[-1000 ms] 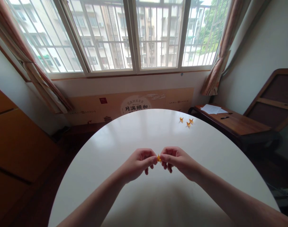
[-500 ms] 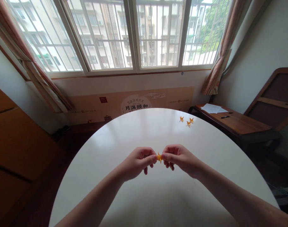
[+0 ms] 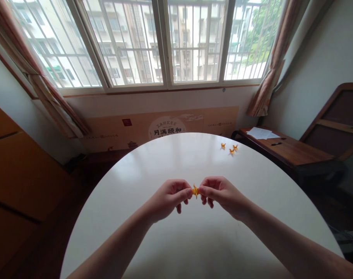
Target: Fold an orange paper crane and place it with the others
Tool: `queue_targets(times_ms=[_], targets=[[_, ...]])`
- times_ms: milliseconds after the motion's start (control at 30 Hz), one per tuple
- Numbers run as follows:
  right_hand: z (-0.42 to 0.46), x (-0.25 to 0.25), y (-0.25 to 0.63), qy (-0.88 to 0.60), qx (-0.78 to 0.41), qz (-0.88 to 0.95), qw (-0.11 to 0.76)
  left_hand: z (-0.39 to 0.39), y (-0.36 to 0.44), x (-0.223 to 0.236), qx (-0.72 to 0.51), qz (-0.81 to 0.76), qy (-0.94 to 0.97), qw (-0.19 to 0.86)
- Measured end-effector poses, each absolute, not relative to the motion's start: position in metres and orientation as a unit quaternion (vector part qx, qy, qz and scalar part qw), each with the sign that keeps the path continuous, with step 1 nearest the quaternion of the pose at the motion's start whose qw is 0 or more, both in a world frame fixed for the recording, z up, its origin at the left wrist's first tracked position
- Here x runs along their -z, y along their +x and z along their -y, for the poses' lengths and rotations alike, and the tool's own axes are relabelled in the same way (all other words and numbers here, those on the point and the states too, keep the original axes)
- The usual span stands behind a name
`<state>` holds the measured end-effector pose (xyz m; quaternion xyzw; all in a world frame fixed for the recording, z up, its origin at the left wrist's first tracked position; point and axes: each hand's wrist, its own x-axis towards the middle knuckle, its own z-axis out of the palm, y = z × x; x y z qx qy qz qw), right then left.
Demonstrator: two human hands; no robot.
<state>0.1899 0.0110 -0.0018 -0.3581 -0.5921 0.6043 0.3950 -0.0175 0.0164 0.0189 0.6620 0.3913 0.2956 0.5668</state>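
Observation:
Between my hands is a small orange-yellow origami crane (image 3: 195, 191), held above the white round table (image 3: 130, 240). My left hand (image 3: 175, 195) pinches one side of it with thumb and forefinger, while my right hand (image 3: 217, 192) pinches the opposite side. The fingertips hide its two outer parts; its middle and pointed ends show in the gap. Three similar paper cranes, a left one (image 3: 223, 146), a right one (image 3: 235, 147) and a nearer one (image 3: 231, 152), stand together near the table's far right edge.
Right of the table is a wooden bench (image 3: 295, 149) bearing white papers (image 3: 262, 133) and a dark pen (image 3: 276, 144). A printed beige panel (image 3: 107, 128) runs below the barred window (image 3: 130, 46). Orange-brown cabinets (image 3: 22, 174) stand at the left.
Both hands and the paper crane between them have shifted up very slightly. The grip is the same, and the three cranes on the table stay put.

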Motion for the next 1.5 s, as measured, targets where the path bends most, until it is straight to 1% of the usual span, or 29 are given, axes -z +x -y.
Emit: queue_targets(times_ms=[633, 1133, 1233, 1400, 1500], targets=[[-0.010, 0.002, 0.191, -0.335, -0.604, 0.596, 0.410, -0.015, -0.016, -0.020, -0.308, -0.375, 0.654, 0.580], [-0.013, 0.004, 0.190, -0.350, -0.600, 0.597, 0.400, -0.016, -0.015, -0.019, -0.309, -0.391, 0.650, 0.574], [-0.017, 0.008, 0.189, -0.382, -0.585, 0.596, 0.396, -0.018, -0.013, -0.016, -0.317, -0.421, 0.631, 0.569], [-0.027, 0.017, 0.191, -0.455, -0.513, 0.573, 0.449, -0.022, -0.009, -0.008, -0.333, -0.492, 0.578, 0.560], [-0.030, 0.022, 0.192, -0.461, -0.479, 0.590, 0.457, -0.023, -0.008, -0.002, -0.333, -0.530, 0.549, 0.554]])
